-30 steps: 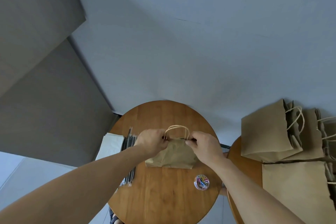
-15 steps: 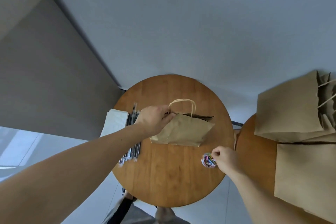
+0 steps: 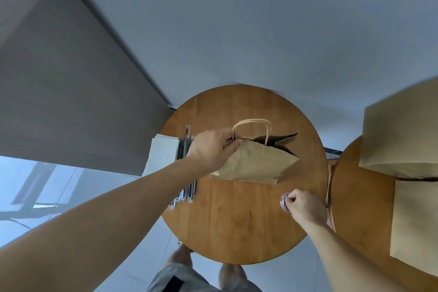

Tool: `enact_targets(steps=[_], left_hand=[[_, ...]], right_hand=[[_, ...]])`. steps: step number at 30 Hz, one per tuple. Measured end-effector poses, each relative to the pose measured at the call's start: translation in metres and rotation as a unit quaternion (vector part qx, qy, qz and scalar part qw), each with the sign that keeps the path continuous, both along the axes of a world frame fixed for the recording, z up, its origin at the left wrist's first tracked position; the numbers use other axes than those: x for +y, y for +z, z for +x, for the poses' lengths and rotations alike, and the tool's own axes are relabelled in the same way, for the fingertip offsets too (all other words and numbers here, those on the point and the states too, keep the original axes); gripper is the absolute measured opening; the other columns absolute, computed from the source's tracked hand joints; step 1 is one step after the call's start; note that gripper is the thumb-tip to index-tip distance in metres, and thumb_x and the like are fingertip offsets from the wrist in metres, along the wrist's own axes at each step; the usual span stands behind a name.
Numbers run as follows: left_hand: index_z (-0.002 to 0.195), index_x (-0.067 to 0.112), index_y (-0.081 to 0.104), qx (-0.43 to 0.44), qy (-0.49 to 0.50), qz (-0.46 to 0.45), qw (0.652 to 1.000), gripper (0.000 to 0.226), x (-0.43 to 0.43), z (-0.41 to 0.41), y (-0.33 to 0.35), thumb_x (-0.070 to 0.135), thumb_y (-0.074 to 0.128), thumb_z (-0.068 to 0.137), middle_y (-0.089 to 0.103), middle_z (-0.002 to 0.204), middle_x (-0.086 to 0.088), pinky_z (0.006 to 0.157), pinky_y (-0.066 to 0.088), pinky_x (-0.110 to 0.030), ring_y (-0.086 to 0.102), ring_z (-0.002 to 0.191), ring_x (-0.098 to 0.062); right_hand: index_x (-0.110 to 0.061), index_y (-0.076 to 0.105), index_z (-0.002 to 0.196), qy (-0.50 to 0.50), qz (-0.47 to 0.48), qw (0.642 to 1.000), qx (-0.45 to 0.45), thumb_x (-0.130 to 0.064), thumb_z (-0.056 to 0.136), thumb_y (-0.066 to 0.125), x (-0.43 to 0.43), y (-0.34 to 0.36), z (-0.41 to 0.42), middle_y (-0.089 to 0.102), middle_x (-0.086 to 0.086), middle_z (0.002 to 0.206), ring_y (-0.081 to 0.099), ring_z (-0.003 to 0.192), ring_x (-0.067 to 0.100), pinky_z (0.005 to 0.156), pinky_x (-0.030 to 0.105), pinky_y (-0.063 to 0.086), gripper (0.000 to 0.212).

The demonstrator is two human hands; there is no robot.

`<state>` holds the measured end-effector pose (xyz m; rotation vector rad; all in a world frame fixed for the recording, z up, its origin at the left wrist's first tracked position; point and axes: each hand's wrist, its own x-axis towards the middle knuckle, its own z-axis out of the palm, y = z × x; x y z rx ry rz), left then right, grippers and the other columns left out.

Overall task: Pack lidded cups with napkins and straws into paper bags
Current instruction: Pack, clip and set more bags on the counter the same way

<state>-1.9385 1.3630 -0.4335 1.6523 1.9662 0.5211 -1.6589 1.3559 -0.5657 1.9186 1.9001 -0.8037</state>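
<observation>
Table (image 3: pixel 237 225): round, wood. A second table (image 3: pixel 355 197) is seen at 3 o'clock, just beside it, carrying a stack of spare bags (image 3: pixel 403 140).

Bag (image 3: pixel 256 166): brown paper, set near the table centre, slightly toward 12 o'clock. The mouth is seen partly open on its 1 o'clock side, with the handles standing up. No cup can be seen; the contents are hidden.

Napkins (image 3: pixel 163 152): a white pile at 9 o'clock, overhanging the table edge. Straws (image 3: pixel 187 187): wrapped, laid just beside the napkins on the inner side, partly under the left forearm.

Left hand (image 3: pixel 211 149): the bag's top edge is gripped at its 9 o'clock corner, beside the handles.

Right hand (image 3: pixel 305 206): fingers are curled with their tips at a small tub of coloured clips (image 3: pixel 284 202), at 4 o'clock near the table edge. Whether a clip is pinched cannot be told.

Risks, as judged:
- The bag is held at one corner only, so the free side could sag and tip it over.
- The tub could be nudged off the edge by a hasty pick.
- The napkins could be swept off by the left forearm.
</observation>
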Motion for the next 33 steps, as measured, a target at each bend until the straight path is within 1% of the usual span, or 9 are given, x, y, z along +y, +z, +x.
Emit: enact_targets(steps=[6, 8, 10, 12, 16, 20, 25, 29, 33], left_hand=[[0.098, 0.032, 0.070, -0.009, -0.002, -0.033, 0.999, 0.016, -0.002, 0.000, 0.005, 0.038, 0.055, 0.097, 0.069, 0.075, 0.011, 0.061, 0.049, -0.028, 0.062, 0.072, -0.009], [0.097, 0.031, 0.070, -0.008, -0.004, -0.038, 0.999, 0.017, -0.003, 0.001, 0.006, 0.038, 0.055, 0.097, 0.069, 0.076, 0.011, 0.062, 0.051, -0.029, 0.063, 0.072, -0.010], [0.098, 0.031, 0.070, -0.010, -0.008, -0.043, 0.999, 0.016, -0.002, 0.001, 0.009, 0.037, 0.056, 0.097, 0.069, 0.078, 0.012, 0.064, 0.052, -0.029, 0.063, 0.074, -0.010], [0.101, 0.030, 0.070, -0.015, -0.014, -0.052, 0.998, 0.017, 0.000, 0.000, 0.013, 0.037, 0.055, 0.097, 0.070, 0.081, 0.011, 0.066, 0.053, -0.031, 0.064, 0.077, -0.011], [0.106, 0.031, 0.069, -0.001, -0.025, -0.067, 0.997, 0.020, 0.004, -0.001, 0.019, 0.039, 0.053, 0.098, 0.067, 0.079, 0.014, 0.065, 0.051, -0.031, 0.062, 0.078, -0.011], [0.100, 0.029, 0.070, -0.001, -0.026, -0.066, 0.997, 0.017, 0.005, 0.001, 0.021, 0.037, 0.054, 0.098, 0.055, 0.067, 0.018, 0.059, 0.043, -0.026, 0.057, 0.071, -0.010], [0.094, 0.025, 0.067, 0.006, -0.031, -0.070, 0.997, 0.016, 0.002, 0.001, 0.023, 0.035, 0.055, 0.098, 0.058, 0.072, 0.012, 0.058, 0.037, -0.027, 0.058, 0.074, -0.015], [0.097, 0.026, 0.068, 0.010, -0.038, -0.088, 0.995, 0.020, 0.003, -0.001, 0.024, 0.038, 0.052, 0.099, 0.062, 0.075, 0.009, 0.060, 0.043, -0.029, 0.061, 0.076, -0.017], [0.105, 0.025, 0.069, 0.010, -0.042, -0.095, 0.995, 0.024, 0.004, -0.002, 0.025, 0.039, 0.050, 0.099, 0.070, 0.088, 0.002, 0.073, 0.051, -0.038, 0.063, 0.083, -0.020]], right_hand=[[-0.020, 0.068, 0.094, -0.105, 0.038, 0.988, 0.107, -0.025, 0.094, 0.061, -0.005, 0.009, 0.009, 0.065, -0.006, 0.079, 0.059, 0.068, 0.015, 0.050, 0.024, 0.043, 0.009], [-0.017, 0.067, 0.093, -0.120, 0.068, 0.979, 0.150, -0.022, 0.092, 0.064, -0.008, 0.017, 0.008, 0.069, -0.003, 0.082, 0.061, 0.072, 0.016, 0.057, 0.028, 0.050, 0.006], [-0.025, 0.063, 0.084, -0.118, 0.100, 0.964, 0.215, -0.016, 0.090, 0.067, -0.011, 0.033, 0.003, 0.066, -0.016, 0.071, 0.066, 0.069, 0.006, 0.058, 0.019, 0.053, 0.012], [-0.032, 0.062, 0.081, -0.100, 0.143, 0.943, 0.284, -0.007, 0.088, 0.069, -0.013, 0.053, -0.004, 0.062, -0.021, 0.064, 0.063, 0.069, -0.010, 0.055, 0.006, 0.046, 0.027], [-0.024, 0.075, 0.092, -0.012, 0.245, 0.896, 0.370, -0.015, 0.089, 0.070, -0.001, 0.102, -0.034, 0.066, -0.011, 0.091, 0.065, 0.076, 0.006, 0.062, 0.020, 0.055, 0.011], [-0.011, 0.077, 0.098, 0.085, 0.314, 0.825, 0.461, -0.006, 0.089, 0.070, 0.019, 0.150, -0.077, 0.070, -0.006, 0.100, 0.067, 0.091, 0.002, 0.073, 0.014, 0.053, 0.013], [-0.012, 0.078, 0.093, 0.154, 0.307, 0.834, 0.432, 0.006, 0.082, 0.072, 0.039, 0.172, -0.110, 0.075, -0.004, 0.087, 0.066, 0.082, 0.002, 0.074, 0.014, 0.052, 0.021], [-0.009, 0.071, 0.101, 0.205, 0.269, 0.889, 0.310, -0.013, 0.091, 0.068, 0.052, 0.170, -0.113, 0.074, 0.003, 0.087, 0.070, 0.078, 0.021, 0.071, 0.033, 0.055, 0.012], [-0.015, 0.069, 0.109, 0.261, 0.238, 0.904, 0.240, -0.024, 0.096, 0.059, 0.064, 0.173, -0.112, 0.074, 0.002, 0.093, 0.069, 0.083, 0.024, 0.073, 0.040, 0.054, 0.018]])
